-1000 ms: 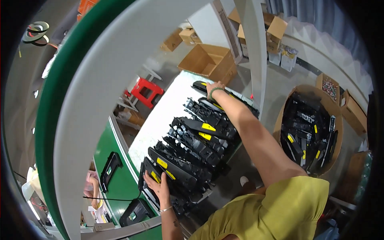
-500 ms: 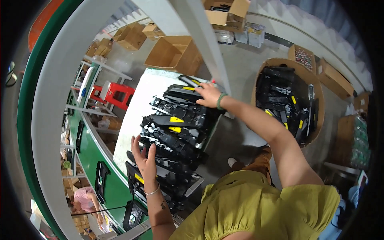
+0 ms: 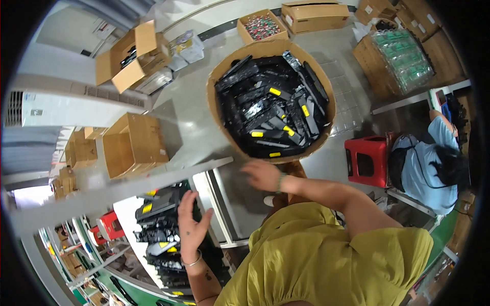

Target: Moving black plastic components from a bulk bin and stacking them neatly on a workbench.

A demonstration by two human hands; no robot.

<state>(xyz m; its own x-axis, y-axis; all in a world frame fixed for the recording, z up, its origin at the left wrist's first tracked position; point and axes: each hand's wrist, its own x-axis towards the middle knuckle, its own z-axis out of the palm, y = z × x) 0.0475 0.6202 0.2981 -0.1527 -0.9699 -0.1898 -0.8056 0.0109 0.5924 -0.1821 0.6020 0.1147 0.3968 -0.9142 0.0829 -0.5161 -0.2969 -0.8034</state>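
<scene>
My left hand is raised, empty, with thumb and fingers apart, beside stacked black plastic parts on a white-topped table. Some of these long parts carry yellow stickers. My right hand, slightly blurred, hovers just off the near rim of a large round-sided cardboard box. Its fingers are loosely bent and nothing shows in them. Inside that box lies a jumbled heap of similar black parts, several with yellow stickers.
A pale frame bar crosses between me and the stack. Open cartons stand on the floor at left. A red stool and a seated person in light blue are at right. Beyond the large box stands a small carton of colourful pieces.
My view has swung right, bringing the large box to the middle. My right hand has left the stacked parts and is now near that box. My left hand remains raised and open.
</scene>
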